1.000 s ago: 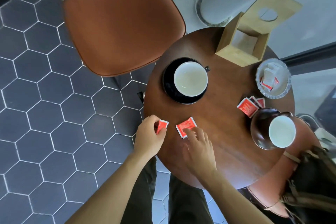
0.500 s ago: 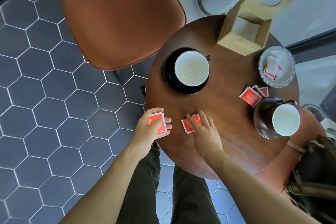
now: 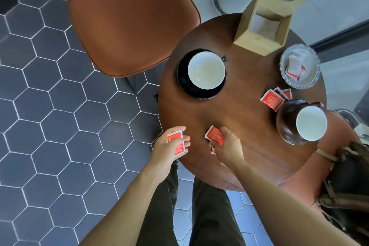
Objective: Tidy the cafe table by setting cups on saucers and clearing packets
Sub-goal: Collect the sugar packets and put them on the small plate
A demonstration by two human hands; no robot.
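1. Since half a second ago, right hand [image 3: 225,147] has lifted its red packet [image 3: 215,136] off the tabletop [image 3: 245,126]; it lay flat under the fingertips before, now stands tilted in a pinch.
2. Left hand [image 3: 169,146] closed around a second red packet [image 3: 177,143], held at the near-left edge, much as before.
3. Something small and red shows under the right hand; cannot tell if it is another packet.
4. Done, as far as visible: white cup [image 3: 206,70] sits on black saucer [image 3: 182,78] toward the far-left edge; second white cup [image 3: 311,123] sits on brown saucer [image 3: 285,124] at the right edge, off-centre.
5. Left: loose packets [image 3: 272,99] lie fanned near the right edge, touching the brown saucer. Glass dish [image 3: 312,81] at the far-right edge already holds packets, likely the destination.
6. Judgement: cups finished; packet clearing roughly halfway.
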